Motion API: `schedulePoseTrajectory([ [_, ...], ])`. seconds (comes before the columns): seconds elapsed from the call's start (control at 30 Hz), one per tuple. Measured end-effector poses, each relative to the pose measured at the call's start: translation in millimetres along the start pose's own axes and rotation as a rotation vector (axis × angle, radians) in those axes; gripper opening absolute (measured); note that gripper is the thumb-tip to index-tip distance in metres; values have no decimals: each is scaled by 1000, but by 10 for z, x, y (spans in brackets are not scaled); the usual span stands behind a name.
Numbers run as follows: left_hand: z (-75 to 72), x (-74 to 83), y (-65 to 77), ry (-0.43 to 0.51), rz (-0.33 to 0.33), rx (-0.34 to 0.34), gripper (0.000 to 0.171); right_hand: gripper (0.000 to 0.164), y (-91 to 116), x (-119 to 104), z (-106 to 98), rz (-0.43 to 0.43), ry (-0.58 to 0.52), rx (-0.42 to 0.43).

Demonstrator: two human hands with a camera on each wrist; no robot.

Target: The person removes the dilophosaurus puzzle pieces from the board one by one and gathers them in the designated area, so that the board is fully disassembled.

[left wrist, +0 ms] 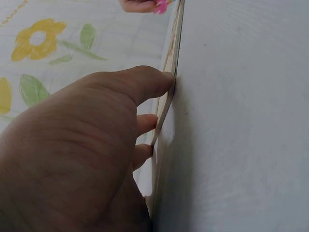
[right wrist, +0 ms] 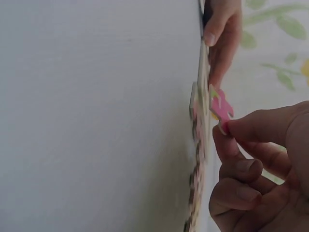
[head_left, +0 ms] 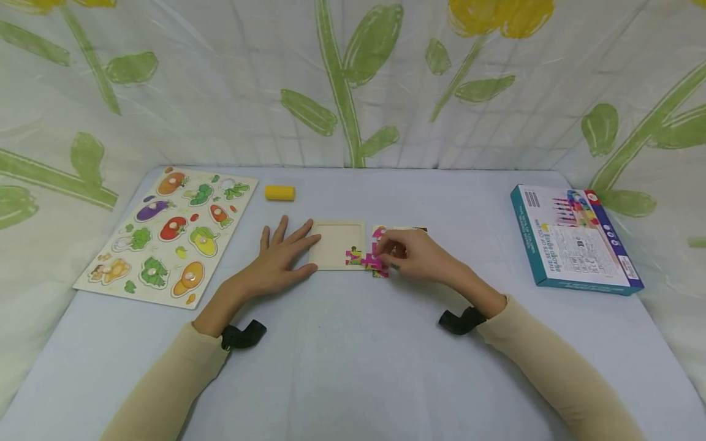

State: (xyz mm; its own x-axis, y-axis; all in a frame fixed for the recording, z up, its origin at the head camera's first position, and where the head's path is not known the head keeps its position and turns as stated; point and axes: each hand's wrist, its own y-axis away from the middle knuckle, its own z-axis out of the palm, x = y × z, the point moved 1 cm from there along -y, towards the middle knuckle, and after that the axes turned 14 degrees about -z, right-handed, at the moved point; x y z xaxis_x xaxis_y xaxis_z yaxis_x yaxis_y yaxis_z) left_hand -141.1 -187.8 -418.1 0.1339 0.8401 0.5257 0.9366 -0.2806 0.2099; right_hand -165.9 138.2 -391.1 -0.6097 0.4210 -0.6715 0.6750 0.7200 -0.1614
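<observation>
A small square wooden puzzle tray lies mid-table, with one puzzle piece in its lower right corner. My left hand is spread at the tray's left side, its fairly straight fingertips and thumb touching the edge. Between thumb and index finger, my right hand pinches a pink puzzle piece, held just beyond the tray's right edge. Other puzzle pieces lie right of the tray, largely hidden beneath the right hand.
On the left lies a vegetable knob-puzzle board. A yellow cylinder rests behind the left hand. At the right sits a boxed toy set. Black wrist cameras hang under both forearms, and a flower-printed curtain backs the table.
</observation>
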Motion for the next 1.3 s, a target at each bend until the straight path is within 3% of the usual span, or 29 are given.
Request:
schedulePoseTrajectory([
  [0.53, 1, 8, -4, 5, 4, 2, 68, 8, 525, 139, -196, 51, 47, -1],
  [1.3, -2, 10, 2, 8, 5, 4, 68, 7, 493, 186, -139, 35, 71, 8],
])
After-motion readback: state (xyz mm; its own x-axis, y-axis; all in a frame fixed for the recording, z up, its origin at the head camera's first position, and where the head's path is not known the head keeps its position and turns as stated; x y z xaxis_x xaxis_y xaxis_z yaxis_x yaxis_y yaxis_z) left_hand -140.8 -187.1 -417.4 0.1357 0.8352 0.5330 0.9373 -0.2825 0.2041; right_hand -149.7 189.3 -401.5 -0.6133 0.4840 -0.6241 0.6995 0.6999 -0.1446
